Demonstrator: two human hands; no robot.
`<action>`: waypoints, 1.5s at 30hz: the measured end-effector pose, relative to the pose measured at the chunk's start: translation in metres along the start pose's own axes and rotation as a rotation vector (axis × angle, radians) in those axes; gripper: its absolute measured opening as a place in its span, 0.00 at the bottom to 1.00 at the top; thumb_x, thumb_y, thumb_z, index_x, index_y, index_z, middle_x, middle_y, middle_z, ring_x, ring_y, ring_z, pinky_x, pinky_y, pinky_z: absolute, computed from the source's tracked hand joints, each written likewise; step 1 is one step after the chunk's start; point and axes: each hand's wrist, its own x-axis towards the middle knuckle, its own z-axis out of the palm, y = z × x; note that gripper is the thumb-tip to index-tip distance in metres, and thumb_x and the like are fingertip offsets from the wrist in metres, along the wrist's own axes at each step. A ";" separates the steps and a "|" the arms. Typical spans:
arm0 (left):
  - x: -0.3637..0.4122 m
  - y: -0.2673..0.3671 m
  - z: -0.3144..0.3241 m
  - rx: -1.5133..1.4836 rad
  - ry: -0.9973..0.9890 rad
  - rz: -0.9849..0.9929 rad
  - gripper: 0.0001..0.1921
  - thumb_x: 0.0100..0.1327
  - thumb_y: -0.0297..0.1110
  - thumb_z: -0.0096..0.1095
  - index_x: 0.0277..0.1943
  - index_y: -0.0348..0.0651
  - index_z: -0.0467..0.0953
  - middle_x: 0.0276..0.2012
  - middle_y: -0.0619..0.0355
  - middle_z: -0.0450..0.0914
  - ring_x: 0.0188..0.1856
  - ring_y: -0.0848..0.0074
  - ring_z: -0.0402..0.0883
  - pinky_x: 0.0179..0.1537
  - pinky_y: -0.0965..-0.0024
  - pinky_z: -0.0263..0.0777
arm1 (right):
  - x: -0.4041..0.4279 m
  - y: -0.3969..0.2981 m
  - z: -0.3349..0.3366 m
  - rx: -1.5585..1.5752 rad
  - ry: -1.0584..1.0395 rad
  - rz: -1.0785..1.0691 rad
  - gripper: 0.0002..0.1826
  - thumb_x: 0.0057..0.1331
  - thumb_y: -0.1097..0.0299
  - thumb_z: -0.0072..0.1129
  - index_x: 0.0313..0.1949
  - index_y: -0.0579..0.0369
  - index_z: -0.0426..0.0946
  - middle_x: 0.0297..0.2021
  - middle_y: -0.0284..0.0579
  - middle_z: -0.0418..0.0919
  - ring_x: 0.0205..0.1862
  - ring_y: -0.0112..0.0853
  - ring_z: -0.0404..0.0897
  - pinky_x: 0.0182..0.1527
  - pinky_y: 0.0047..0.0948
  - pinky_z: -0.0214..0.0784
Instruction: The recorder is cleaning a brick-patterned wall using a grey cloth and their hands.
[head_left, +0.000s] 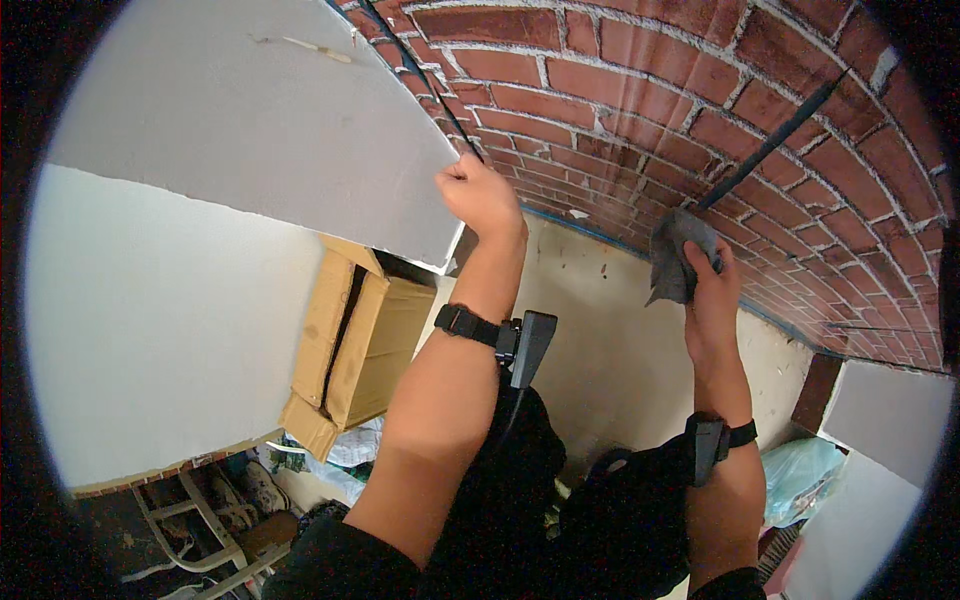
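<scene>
My right hand (716, 289) grips a crumpled grey cloth (675, 251) against or just in front of the red brick-patterned wall (600, 82). A dark narrow strip (780, 142) on the wall runs down to the top of the cloth. My left hand (484, 196) is curled into a fist at the edge of the grey-and-white wall (285, 135). Another dark strip (424, 71) meets the fist. Nothing shows inside my left fist, and its inner side is hidden. Black straps with small devices circle both forearms.
A cardboard box (382, 337) stands at left behind the wall edge. A metal rack (195, 517) with shoes is at lower left. A pale green plastic bag (802, 480) lies at lower right. The beige floor (600, 337) stretches below my arms.
</scene>
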 end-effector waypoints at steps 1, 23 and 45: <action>0.000 -0.001 0.000 0.007 0.013 0.004 0.12 0.64 0.35 0.50 0.37 0.32 0.69 0.32 0.52 0.75 0.35 0.69 0.71 0.40 0.65 0.68 | 0.000 0.000 -0.001 0.000 0.000 0.001 0.27 0.65 0.69 0.60 0.62 0.59 0.63 0.50 0.48 0.76 0.48 0.35 0.77 0.48 0.31 0.72; 0.028 0.010 -0.003 -0.256 -0.067 0.171 0.06 0.67 0.27 0.52 0.44 0.35 0.67 0.32 0.57 0.75 0.27 0.79 0.73 0.26 0.76 0.69 | -0.006 -0.004 0.005 0.016 0.039 -0.023 0.20 0.65 0.70 0.61 0.56 0.58 0.70 0.47 0.42 0.78 0.46 0.31 0.76 0.49 0.29 0.69; 0.038 -0.002 -0.002 -0.210 -0.213 -0.018 0.07 0.65 0.19 0.58 0.45 0.27 0.74 0.25 0.58 0.77 0.23 0.81 0.74 0.25 0.78 0.70 | -0.011 -0.012 0.004 0.035 0.068 -0.003 0.24 0.63 0.69 0.62 0.57 0.58 0.68 0.48 0.45 0.77 0.47 0.33 0.77 0.49 0.30 0.70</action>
